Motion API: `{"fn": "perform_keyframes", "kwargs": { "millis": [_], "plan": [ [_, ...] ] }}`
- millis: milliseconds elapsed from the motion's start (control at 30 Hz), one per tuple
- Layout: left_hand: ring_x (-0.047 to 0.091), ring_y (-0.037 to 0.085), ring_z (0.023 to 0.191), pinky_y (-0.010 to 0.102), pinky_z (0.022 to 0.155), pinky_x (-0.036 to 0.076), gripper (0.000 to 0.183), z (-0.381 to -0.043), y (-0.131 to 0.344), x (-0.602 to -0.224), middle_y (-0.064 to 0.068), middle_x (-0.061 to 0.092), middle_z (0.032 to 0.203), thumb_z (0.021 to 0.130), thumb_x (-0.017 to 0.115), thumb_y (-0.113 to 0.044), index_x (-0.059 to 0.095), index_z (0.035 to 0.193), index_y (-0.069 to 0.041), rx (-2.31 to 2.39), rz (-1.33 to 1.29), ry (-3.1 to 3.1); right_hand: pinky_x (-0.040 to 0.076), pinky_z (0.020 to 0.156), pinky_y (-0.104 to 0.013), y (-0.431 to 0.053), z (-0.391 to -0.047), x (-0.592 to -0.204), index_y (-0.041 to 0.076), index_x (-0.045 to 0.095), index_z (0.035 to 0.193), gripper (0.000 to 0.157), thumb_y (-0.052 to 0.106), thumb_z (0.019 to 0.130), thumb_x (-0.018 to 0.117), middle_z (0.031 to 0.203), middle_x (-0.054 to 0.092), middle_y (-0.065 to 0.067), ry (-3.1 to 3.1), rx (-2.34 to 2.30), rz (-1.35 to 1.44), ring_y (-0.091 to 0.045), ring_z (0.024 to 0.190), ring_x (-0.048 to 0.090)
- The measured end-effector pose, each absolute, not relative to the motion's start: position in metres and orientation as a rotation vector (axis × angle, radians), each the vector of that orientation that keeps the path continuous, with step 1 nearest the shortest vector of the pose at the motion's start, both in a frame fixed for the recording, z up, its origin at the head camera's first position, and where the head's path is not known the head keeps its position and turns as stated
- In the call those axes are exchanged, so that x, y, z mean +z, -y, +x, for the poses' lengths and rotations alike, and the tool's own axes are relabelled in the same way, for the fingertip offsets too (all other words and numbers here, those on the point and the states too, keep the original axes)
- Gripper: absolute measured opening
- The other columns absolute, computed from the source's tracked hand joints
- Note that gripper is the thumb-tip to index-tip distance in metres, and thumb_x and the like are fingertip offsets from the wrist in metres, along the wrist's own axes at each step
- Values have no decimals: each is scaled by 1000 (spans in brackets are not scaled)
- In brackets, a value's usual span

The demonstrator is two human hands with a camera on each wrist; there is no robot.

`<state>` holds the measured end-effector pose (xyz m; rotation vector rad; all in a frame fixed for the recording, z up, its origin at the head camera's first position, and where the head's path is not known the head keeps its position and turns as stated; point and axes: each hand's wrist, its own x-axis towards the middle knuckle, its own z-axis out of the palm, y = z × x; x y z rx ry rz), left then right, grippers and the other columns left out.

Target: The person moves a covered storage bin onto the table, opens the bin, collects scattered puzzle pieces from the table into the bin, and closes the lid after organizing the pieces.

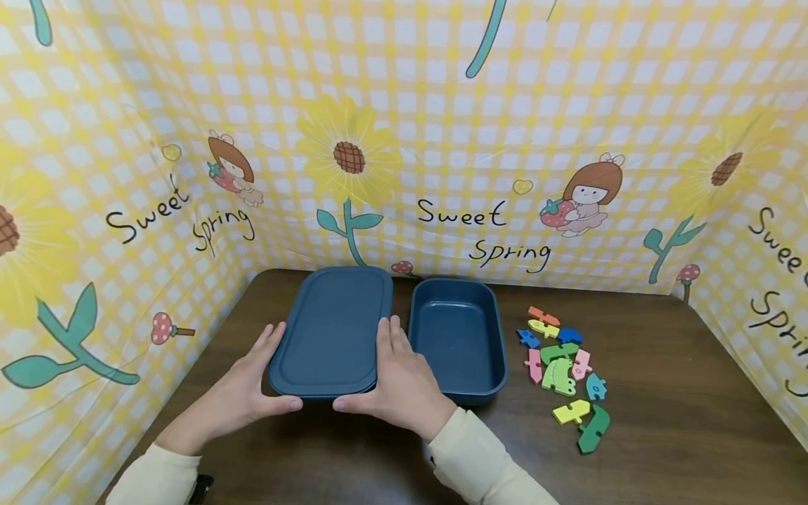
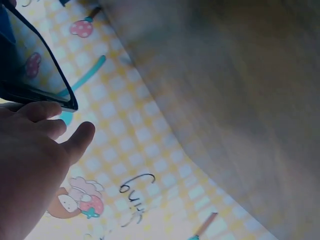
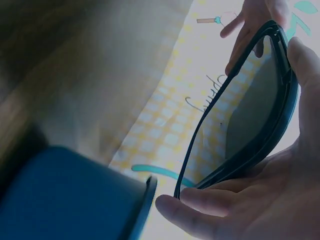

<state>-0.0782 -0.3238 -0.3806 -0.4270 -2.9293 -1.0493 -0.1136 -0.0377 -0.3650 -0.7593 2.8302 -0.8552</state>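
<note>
A dark blue rectangular lid [image 1: 337, 330] is held between both hands above the table, left of a matching open box [image 1: 457, 344]. My left hand [image 1: 243, 389] grips the lid's left edge, fingers along the side and thumb at the near corner. The right hand [image 1: 407, 382] holds the opposite edge in the same way, its wrist overlapping the box's near left corner. From the right wrist, the lid's rim [image 3: 289, 107] and shiny underside show, with right fingers at its edge. In the left wrist view, the left hand [image 2: 35, 145] lies against a lid corner [image 2: 73, 103].
Several colourful puzzle pieces lie right of the box on the brown table [image 1: 682, 393], among them a light green animal-head piece [image 1: 558, 379] and a dark green piece [image 1: 593, 429]. A yellow checked cloth [image 1: 442, 161] hangs behind and at both sides.
</note>
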Motion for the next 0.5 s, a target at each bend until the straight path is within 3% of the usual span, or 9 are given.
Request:
{"fn": "perform_keyframes", "kwargs": {
  "millis": [300,500],
  "plan": [
    [18,61,141,73,99,31,121,-71,340,-384,33,1,162,82,85,-39,-1,164,-15,-1056,-414,2945,49,97,-49,57,-110,-374,0,10,161,131,71,74,77,165,8,-22,-2769,-922,-748,-37,144,33],
    [20,58,142,70,100,32,121,-69,347,-388,31,7,163,82,84,-43,-2,164,-18,-1052,-388,2990,48,99,-46,64,-110,-384,1,8,161,130,69,75,78,166,5,-22,-2698,-980,-712,-36,144,35]
  ]
}}
